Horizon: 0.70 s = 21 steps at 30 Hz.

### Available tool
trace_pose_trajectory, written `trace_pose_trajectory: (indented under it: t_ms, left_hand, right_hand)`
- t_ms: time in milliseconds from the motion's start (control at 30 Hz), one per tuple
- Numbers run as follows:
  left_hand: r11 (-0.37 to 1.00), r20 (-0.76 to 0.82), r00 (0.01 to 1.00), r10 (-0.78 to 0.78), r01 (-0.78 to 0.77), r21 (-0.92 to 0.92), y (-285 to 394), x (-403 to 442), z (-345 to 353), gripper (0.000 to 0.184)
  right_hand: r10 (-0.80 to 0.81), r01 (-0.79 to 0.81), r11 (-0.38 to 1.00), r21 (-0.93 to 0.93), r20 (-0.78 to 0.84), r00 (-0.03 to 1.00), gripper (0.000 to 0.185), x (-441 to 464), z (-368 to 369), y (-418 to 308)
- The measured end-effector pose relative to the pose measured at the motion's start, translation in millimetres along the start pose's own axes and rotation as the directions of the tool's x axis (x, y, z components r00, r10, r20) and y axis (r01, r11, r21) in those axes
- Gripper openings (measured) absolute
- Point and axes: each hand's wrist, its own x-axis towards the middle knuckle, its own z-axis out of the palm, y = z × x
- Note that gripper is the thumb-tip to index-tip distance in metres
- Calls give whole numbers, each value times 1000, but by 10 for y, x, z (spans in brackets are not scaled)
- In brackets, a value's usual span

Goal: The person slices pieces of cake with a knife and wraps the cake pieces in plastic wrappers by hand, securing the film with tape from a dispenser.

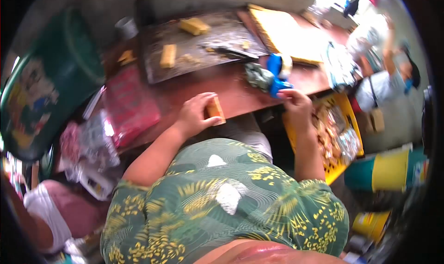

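My left hand (pixel 198 112) is closed round a small rectangular orange-yellow block (pixel 215 109) by the table's front edge, thumb on one side and fingers on the other. My right hand (pixel 297 107) is closed in what looks like a pinch, just below a blue tape dispenser (pixel 274 73). Its fingertips are next to the dispenser's lower end; whether they touch it, or hold a thin strip, is too blurred to make out. A crumpled grey-green bundle (pixel 258 76) lies against the dispenser's left side.
Similar yellow blocks (pixel 168 56) and a dark knife-like tool (pixel 236 54) lie on a worn board (pixel 185 37). A large yellow slab (pixel 282 35) is behind. Pink plastic packs (pixel 129 102) lie left; a yellow crate (pixel 340 169) with wrapped pieces stands right. Other people are at both sides.
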Motion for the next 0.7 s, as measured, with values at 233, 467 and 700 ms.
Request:
trace_pose_trajectory:
  t_ms: [233, 467, 700]
  left_hand:
    - [993, 58, 995, -79, 84, -83, -33, -44, 9, 73]
    - [996, 73, 995, -74, 78, -45, -91, -46, 40, 73]
    - [996, 88, 992, -88, 91, -27, -45, -30, 11, 73]
  right_hand:
    - [-14, 27, 967, -254, 54, 998, 21, 338, -29, -90]
    - [-6, 37, 951, -306, 102, 995, 32, 696, -335, 150]
    - [-64, 123, 932, -340, 180, 982, 39, 949, -90, 518]
